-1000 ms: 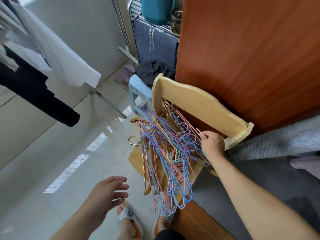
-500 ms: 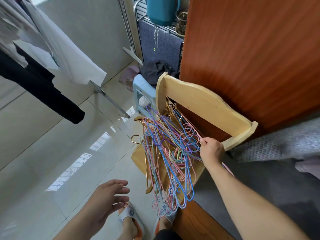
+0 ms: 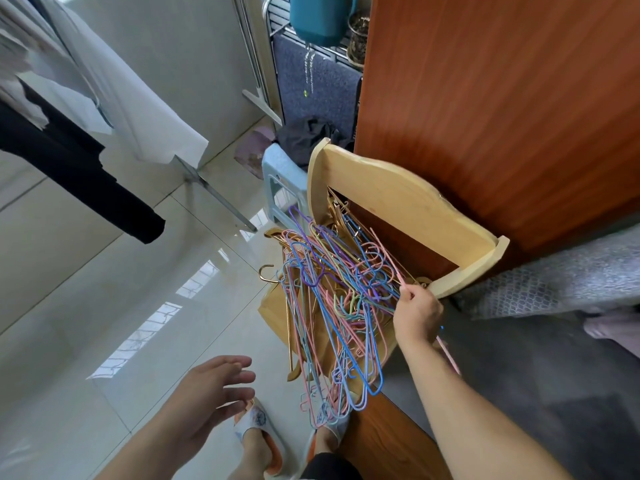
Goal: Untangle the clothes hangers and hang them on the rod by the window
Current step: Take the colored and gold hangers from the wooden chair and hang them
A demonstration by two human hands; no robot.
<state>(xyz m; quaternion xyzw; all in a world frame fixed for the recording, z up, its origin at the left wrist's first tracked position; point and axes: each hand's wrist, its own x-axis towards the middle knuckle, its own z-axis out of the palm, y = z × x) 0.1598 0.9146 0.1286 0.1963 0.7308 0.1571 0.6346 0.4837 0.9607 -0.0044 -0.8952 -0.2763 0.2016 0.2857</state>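
At nine o'clock, dark and white clothes [image 3: 79, 161] are seen hanging over the tiled floor [image 3: 104, 289]. At seven o'clock the left hand [image 3: 204, 400] is held over the floor with fingers spread apart, nothing in it, well apart from the hangers. At the centre a tangle of coloured wire hangers [image 3: 332, 306] is piled on a wooden chair [image 3: 398, 202], spilling toward six o'clock. At four o'clock of the pile, the right hand [image 3: 417, 315] is closed on a pink hanger [image 3: 388, 252], whose wire is seen running up toward twelve o'clock and out below the wrist.
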